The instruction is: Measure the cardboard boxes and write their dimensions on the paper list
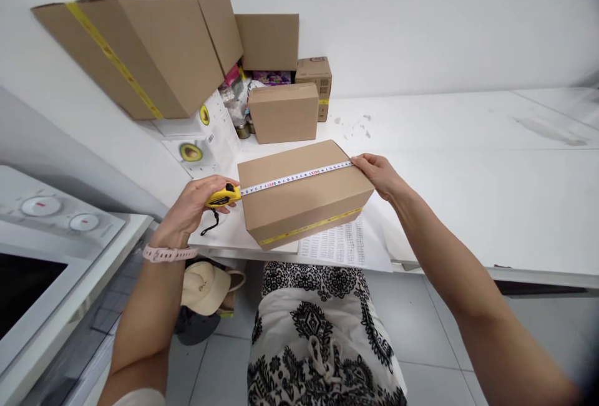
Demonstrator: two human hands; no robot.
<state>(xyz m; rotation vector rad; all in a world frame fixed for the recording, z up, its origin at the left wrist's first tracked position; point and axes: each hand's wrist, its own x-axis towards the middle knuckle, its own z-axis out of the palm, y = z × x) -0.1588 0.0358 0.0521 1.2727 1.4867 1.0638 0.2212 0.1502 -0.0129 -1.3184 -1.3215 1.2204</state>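
A closed brown cardboard box [304,203] with a yellow tape strip along its front lies on the white table [468,194]. A white measuring tape [294,178] is stretched across its top. My left hand [194,203] grips the yellow tape measure case [224,196] at the box's left edge. My right hand [379,174] pinches the tape's end at the box's right top corner.
A printed sheet [341,244] lies under the box's front. Behind stand a smaller closed box [283,113], several larger cartons [140,50] against the wall and avocado-printed sheets [196,144]. A white appliance [42,250] sits at left. A cap [206,287] lies on the floor.
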